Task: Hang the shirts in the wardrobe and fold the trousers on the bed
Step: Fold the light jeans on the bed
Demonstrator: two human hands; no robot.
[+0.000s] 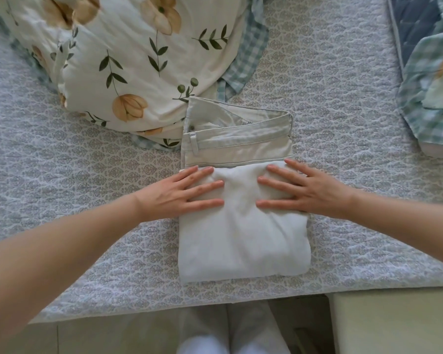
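Item: one pair of pale trousers (241, 246), light denim or heavy cotton by the look of it, folded into a compact oblong. Location: on the quilted coverlet of the bed (87, 175), near its front edge, with the waistband (241, 143) at the far end touching a floral duvet bundle (118, 60). A checked cloth (248, 54) shows from under that bundle, and a second checked pile (427, 98) lies well apart to the right. Handling state: the person's left hand (187, 198) and right hand (297, 192) both lie palm-down on the upper folded layer, just short of the waistband. Their fingers (207, 186) are straight and spread, pressing flat and clasping nothing. Material judgement: soft but with body, light to moderate in weight, not slippery and not fragile. The stacked layers look springy and liable to puff open once pressure is lifted. Recommended hold: slide flat hands under the two long sides, or pinch the thick folded edge nearest the person. Lifting by the waistband alone would probably let the fold fall out.
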